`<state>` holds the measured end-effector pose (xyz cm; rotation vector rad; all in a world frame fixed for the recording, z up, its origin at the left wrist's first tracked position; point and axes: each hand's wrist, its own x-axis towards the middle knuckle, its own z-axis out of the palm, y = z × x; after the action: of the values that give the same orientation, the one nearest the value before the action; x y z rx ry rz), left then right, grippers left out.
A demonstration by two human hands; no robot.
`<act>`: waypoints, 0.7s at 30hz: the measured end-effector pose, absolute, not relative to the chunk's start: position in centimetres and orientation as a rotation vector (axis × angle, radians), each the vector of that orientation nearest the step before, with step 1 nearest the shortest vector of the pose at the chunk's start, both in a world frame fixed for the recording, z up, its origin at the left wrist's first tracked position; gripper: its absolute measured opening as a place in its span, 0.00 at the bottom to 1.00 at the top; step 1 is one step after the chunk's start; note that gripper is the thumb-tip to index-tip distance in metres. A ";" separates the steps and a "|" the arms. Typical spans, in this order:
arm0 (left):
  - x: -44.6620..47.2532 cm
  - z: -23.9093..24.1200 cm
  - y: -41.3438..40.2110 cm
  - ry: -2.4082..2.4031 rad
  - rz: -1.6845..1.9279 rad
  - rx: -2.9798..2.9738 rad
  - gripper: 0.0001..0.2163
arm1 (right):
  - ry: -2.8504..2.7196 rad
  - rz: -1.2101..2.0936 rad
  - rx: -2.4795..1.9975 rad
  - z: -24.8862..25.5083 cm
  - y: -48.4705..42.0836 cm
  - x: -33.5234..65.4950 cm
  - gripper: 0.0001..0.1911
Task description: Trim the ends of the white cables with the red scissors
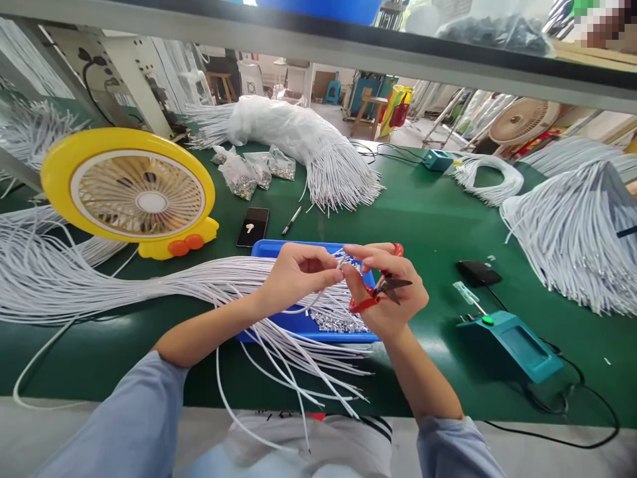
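Over the blue tray (266, 248), my left hand (296, 275) pinches the end of a white cable (309, 307) between thumb and fingertips. My right hand (395, 285) carries red-handled scissors (365, 305), their blades pointing right across the palm. Its thumb and index finger meet the left fingertips at the cable end; whether a small part sits there is hidden. Under both hands, small silvery metal pieces (338, 323) lie in the tray. A thick bundle of white cables (199, 279) runs from the left across the tray, loose ends fanning toward the front edge.
A yellow fan (127, 186) stands at left. Behind the tray are a phone (253, 227), a pen (291, 221), bagged metal parts (243, 179) and a wrapped cable bundle (343, 172). A teal device (512, 345) with a cord sits right, cable bundles (572, 232) beyond. A shelf edge (318, 50) crosses above.
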<state>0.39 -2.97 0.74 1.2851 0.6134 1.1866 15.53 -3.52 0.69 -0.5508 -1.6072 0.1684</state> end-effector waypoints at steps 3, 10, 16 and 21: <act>0.3 0.4 -2.8 0.627 1.157 1.275 0.12 | -1.614 0.165 -0.558 0.7 -3.4 15.6 0.18; 0.4 0.3 -2.6 0.625 1.152 1.197 0.14 | -1.624 0.158 -0.593 0.6 -3.3 15.5 0.16; 0.6 0.5 -2.5 0.651 1.194 1.159 0.17 | -1.578 0.163 -0.604 0.3 -3.3 15.1 0.16; 0.5 0.6 -2.2 0.670 1.236 1.208 0.17 | -1.554 0.294 -0.623 0.4 -3.8 15.0 0.15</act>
<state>0.50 -2.24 0.63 1.2077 0.6704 1.2361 14.98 -3.81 0.38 -0.6233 -1.5545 0.2938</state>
